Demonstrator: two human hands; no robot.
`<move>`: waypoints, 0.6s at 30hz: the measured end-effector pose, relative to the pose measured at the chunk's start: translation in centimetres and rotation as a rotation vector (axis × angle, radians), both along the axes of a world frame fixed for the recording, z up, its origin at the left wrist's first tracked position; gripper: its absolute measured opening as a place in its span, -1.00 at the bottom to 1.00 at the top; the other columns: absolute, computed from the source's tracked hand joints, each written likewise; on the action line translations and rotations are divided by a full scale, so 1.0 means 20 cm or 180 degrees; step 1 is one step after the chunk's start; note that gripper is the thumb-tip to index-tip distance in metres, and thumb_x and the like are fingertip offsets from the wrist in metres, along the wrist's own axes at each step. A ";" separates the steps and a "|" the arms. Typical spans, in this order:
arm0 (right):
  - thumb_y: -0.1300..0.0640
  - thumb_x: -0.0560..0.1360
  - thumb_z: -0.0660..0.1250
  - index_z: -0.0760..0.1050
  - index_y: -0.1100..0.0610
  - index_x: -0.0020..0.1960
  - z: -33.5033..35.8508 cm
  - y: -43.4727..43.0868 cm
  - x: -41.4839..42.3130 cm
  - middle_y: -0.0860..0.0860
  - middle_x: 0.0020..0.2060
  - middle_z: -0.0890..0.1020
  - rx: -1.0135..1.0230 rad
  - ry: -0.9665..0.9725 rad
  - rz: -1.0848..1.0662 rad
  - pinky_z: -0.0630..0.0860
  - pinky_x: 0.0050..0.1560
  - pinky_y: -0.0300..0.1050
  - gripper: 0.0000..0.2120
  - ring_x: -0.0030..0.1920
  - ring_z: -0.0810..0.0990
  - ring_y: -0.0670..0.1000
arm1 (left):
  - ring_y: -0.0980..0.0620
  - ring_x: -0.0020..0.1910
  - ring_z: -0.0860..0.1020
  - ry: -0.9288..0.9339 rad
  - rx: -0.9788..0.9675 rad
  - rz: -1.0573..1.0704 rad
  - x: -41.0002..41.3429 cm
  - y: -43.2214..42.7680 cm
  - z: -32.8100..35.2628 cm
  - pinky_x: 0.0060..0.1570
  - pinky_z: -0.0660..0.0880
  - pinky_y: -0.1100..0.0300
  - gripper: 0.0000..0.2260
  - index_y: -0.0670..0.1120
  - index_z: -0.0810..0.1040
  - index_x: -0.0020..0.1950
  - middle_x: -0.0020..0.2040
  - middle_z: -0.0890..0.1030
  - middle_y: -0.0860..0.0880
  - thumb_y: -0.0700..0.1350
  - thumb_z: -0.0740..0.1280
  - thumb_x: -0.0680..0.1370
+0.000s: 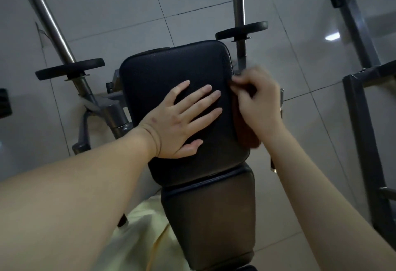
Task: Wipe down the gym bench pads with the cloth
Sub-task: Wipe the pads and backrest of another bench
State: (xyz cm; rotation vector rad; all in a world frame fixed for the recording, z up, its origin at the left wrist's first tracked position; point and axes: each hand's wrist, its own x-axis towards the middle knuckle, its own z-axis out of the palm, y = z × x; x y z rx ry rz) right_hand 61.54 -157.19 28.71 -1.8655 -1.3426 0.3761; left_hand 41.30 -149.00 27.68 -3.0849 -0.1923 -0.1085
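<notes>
A black upper bench pad point(167, 67) fills the middle of the view, with a darker lower pad point(210, 210) below it. My left hand point(182, 118) lies flat on the upper pad with its fingers spread. My right hand point(259, 103) grips a reddish-brown cloth point(246, 135) against the pad's right side edge. Most of the cloth hangs down beside the pad, partly hidden by my fingers. The right hand is blurred.
Two steel posts with black weight plates stand beside the bench, one at the left point(70, 68) and one at the right point(242, 28). A grey metal rack point(360, 103) stands at the far right. Grey floor tiles point(192, 3) surround the bench. Pale yellow clothing point(139, 234) shows below.
</notes>
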 end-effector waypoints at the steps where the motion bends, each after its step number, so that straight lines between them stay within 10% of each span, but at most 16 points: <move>1: 0.36 0.45 0.38 0.57 0.27 -0.14 0.01 0.09 0.02 0.11 -0.17 0.57 0.0087 -0.0013 -0.0024 0.39 0.00 -0.42 -0.96 -0.13 0.49 -0.12 | -0.25 0.53 0.17 0.0009 0.0012 -0.0002 0.00 0.00 0.00 0.46 0.06 -0.29 -0.38 -0.13 0.28 0.54 0.55 0.22 -0.24 0.17 0.14 0.56; 18: 0.36 0.46 0.39 0.58 0.28 -0.14 -0.05 -0.20 -0.03 0.11 -0.16 0.57 -0.0022 0.0079 0.0015 0.47 0.00 -0.21 -0.97 -0.10 0.53 -0.01 | -0.26 0.57 0.05 0.0123 0.0148 -0.0083 0.00 -0.01 -0.01 0.50 -0.05 -0.28 -0.32 -0.10 0.10 0.61 0.59 0.08 -0.23 0.22 0.05 0.57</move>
